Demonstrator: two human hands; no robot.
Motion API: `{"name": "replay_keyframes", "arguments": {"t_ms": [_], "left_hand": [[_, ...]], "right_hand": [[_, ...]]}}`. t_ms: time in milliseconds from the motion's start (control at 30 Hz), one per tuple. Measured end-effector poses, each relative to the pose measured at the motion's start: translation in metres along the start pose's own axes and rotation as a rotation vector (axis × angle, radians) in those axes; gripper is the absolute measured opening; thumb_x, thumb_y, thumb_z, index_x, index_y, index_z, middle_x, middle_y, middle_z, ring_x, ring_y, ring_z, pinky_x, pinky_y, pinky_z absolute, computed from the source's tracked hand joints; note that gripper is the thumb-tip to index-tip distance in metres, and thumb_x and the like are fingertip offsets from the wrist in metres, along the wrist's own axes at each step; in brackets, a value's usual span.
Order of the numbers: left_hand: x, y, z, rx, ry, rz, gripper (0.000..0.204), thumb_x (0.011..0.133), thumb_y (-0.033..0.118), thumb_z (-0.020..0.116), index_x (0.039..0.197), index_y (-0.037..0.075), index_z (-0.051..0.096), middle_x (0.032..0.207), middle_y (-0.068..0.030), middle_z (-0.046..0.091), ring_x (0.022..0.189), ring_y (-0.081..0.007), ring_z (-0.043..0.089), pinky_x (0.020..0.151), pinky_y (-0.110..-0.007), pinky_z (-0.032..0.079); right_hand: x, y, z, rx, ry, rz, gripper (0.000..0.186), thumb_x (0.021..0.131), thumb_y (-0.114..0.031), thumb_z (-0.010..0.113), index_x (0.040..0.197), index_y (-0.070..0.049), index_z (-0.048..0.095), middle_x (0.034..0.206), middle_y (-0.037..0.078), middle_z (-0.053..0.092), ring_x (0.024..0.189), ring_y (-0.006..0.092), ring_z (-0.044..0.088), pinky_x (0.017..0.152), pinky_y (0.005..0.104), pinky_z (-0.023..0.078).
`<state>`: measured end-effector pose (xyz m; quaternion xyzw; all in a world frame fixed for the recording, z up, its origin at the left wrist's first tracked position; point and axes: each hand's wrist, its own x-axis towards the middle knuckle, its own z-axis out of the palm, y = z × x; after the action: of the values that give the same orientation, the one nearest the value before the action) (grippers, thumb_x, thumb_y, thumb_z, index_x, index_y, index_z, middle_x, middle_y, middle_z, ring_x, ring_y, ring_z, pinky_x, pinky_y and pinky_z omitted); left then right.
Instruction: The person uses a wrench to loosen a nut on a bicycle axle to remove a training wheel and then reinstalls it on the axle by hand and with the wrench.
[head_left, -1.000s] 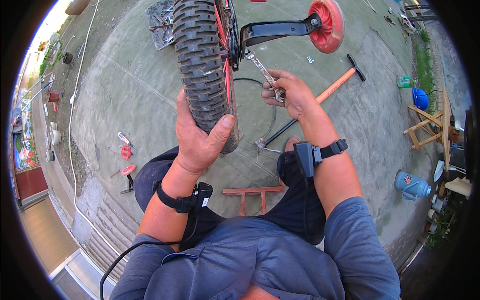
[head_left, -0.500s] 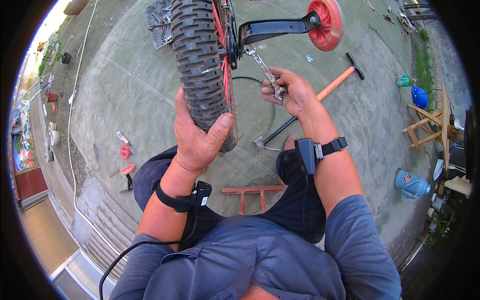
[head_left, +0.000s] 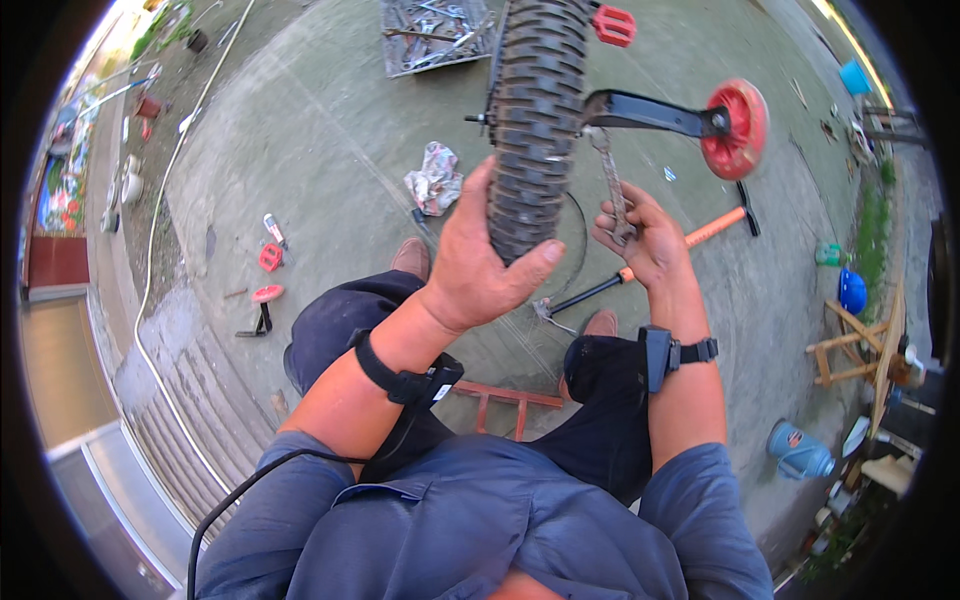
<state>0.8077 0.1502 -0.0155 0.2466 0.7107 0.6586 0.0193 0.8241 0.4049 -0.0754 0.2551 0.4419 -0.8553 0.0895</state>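
left grip [head_left: 485, 265] on knobby tire [head_left: 537, 125], right grip [head_left: 658, 240] holding wrench [head_left: 613, 185], red side wheel [head_left: 735, 132]

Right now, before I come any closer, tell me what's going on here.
A person's left hand grips a knobbly black rubber tyre near its lower end. The right hand holds a worn silver metal wrench, its far end up by the inner end of a bent black metal bracket. That bracket carries a small red wheel. Beyond, a grey rectangular tray of tools lies on the ground.
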Motion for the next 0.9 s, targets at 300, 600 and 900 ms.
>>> {"name": "replay_keyframes", "arguments": {"t_ms": [300, 600, 900], "left_hand": [[0.001, 0.001, 0.006, 0.135, 0.110, 0.136, 0.086, 0.072, 0.029, 0.078, 0.137, -0.001, 0.031, 0.121, -0.0238, 0.053, 0.109, -0.0410, 0.057, 0.092, -0.044, 0.047], [-0.003, 0.013, -0.002, 0.123, 0.070, -0.012, 0.084, 0.073, 0.033, 0.076, 0.136, 0.000, 0.033, 0.115, -0.0229, 0.051, 0.105, -0.0410, 0.056, 0.088, -0.047, 0.047], [-0.002, 0.024, -0.029, 0.125, 0.407, 0.247, 0.054, 0.078, 0.034, 0.072, 0.117, 0.002, 0.052, 0.097, -0.0157, 0.053, 0.088, -0.0331, 0.057, 0.077, -0.044, 0.047]], "right_hand": [[-0.069, -0.006, -0.021, -0.088, 0.096, -0.059, 0.053, 0.086, -0.001, 0.046, 0.138, -0.005, 0.042, 0.107, 0.010, 0.062, 0.094, 0.0243, 0.064, 0.088, 0.0460, 0.054], [-0.144, -0.022, -0.017, -0.089, -0.043, -0.297, 0.027, 0.096, -0.009, 0.055, 0.123, -0.007, 0.053, 0.104, 0.008, 0.063, 0.097, 0.0232, 0.064, 0.102, 0.0456, 0.044], [-0.162, -0.045, 0.069, -0.530, -0.175, -0.559, 0.013, 0.097, -0.009, 0.055, 0.108, -0.003, 0.056, 0.098, 0.007, 0.052, 0.086, 0.0174, 0.051, 0.081, 0.0333, 0.042]]}}
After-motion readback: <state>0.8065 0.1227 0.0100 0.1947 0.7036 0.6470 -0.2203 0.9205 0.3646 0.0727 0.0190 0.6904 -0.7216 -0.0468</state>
